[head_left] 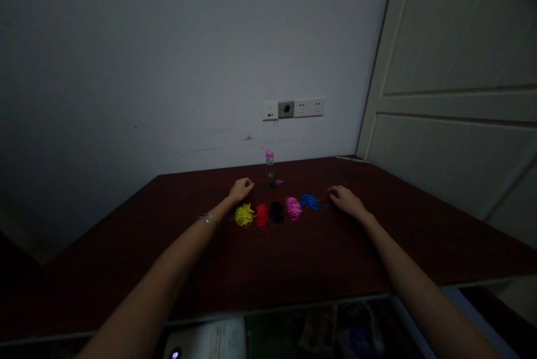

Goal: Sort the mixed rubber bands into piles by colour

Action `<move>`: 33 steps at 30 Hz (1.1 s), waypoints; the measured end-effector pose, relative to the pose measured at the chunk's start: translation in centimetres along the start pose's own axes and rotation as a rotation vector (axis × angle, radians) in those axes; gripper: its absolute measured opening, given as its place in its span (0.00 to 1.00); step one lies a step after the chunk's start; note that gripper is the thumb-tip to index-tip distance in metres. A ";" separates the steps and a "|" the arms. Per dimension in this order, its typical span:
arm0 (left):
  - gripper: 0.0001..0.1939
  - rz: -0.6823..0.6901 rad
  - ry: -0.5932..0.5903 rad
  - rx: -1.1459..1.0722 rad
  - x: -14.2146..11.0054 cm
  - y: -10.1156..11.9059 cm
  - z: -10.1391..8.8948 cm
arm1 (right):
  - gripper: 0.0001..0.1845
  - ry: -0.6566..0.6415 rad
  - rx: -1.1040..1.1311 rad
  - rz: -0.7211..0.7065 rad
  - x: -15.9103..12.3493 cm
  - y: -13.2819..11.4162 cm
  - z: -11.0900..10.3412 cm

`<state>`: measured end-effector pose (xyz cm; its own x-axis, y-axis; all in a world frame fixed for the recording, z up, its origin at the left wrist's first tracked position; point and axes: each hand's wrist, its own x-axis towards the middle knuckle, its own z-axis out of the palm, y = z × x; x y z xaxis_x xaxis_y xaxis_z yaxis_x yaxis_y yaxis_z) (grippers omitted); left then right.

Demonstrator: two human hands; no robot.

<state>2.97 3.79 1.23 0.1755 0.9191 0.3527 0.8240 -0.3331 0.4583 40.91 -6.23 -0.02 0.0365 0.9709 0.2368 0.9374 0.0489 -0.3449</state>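
Note:
Small rubber bands lie sorted by colour in a row on the dark red table (289, 258): a yellow pile (244, 215), a red pile (262, 215), a black pile (277, 211), a pink pile (293, 208) and a blue pile (310, 202). Behind them sits a small mixed-colour pile (277, 183). My left hand (242, 189) is just beyond the yellow pile, its fingers closed together; anything inside them is too small to make out. Right of the blue pile, my right hand (344, 200) rests with bent fingers slightly apart, close to a stray blue band (326, 205).
A clear bottle with a pink cap (269, 164) stands near the wall. Sockets and switches (293, 108) are mounted above it. A pale panelled door (453, 96) borders the right side. Below the table's front edge, an open compartment holds a white item (226, 339) and other things in shadow.

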 end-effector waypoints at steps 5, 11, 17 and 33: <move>0.15 -0.182 0.145 -0.017 -0.5 -2.5 0.0 | 0.17 -0.009 -0.006 -0.002 0.0 -0.1 -0.1; 0.17 -0.216 0.201 -0.076 -0.7 -3.1 0.4 | 0.15 0.015 0.022 -0.016 0.1 -0.2 0.1; 0.18 -0.271 0.215 -0.152 -0.8 -3.0 0.1 | 0.13 0.098 0.095 -0.062 1.2 -2.2 0.2; 0.19 -0.264 0.197 -0.183 -1.2 -3.0 0.1 | 0.14 -0.156 0.022 -0.348 7.0 -13.5 2.3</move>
<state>0.36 3.70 -0.69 -0.1518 0.9264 0.3445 0.7138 -0.1384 0.6866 27.70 0.50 4.17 -0.3377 0.9192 0.2023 0.8765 0.3855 -0.2883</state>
